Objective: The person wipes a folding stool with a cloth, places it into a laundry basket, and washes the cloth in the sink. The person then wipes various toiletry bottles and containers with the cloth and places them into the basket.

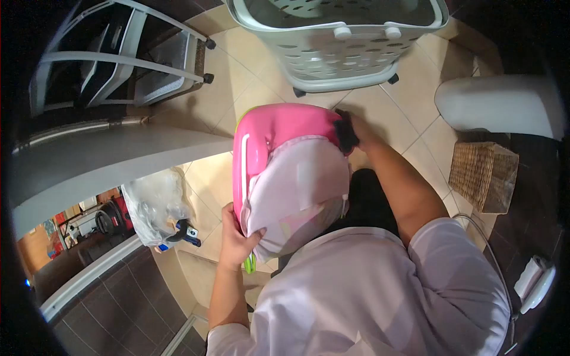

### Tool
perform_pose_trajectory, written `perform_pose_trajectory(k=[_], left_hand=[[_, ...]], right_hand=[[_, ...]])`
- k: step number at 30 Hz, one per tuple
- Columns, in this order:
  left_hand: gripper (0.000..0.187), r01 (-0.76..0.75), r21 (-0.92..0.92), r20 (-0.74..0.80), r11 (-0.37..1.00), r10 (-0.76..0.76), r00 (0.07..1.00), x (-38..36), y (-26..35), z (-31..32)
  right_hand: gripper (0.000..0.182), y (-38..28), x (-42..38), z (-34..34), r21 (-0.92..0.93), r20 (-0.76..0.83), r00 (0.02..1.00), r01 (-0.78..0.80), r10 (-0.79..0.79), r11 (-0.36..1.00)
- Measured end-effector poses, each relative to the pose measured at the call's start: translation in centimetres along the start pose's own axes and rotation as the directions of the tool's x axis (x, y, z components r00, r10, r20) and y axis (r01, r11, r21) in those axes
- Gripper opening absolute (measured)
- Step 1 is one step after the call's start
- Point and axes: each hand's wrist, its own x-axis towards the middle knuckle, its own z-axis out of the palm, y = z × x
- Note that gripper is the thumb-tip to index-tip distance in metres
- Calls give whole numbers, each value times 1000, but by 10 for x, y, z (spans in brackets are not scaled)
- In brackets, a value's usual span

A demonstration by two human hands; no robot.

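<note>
A bulky pink plastic shell [303,117], shaped like a small tub or seat, is held in front of my body. A pale pink cloth [306,172] covers its inner side. My left hand [239,237] grips the near left edge, thumb over the cloth and fingers behind the shell. Just below that hand, a bright green part [250,263] sticks out. My right hand [356,127] is at the far right corner, beside a black patch [344,133]; its fingers are mostly hidden there, so its hold is hard to make out.
A light grey laundry basket [344,59] on casters stands ahead on the tiled floor [404,115]. A folding step ladder [127,71] is at the far left. On the right are a wicker basket [484,178] and a white rounded fixture [499,107]. A plastic bag [157,199] lies left.
</note>
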Motion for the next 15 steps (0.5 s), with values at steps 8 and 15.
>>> perform_pose_trajectory(k=[8,15], left_hand=[[39,-397,447,212,802,336,918,-29,56,15],[34,-782,575,567,239,573,592,-20,73,13]], right_hand=[[27,-56,-134,-42,105,113,976,177,-188,979],[25,-69,-150,-117,5,55,958,-282,281,959]])
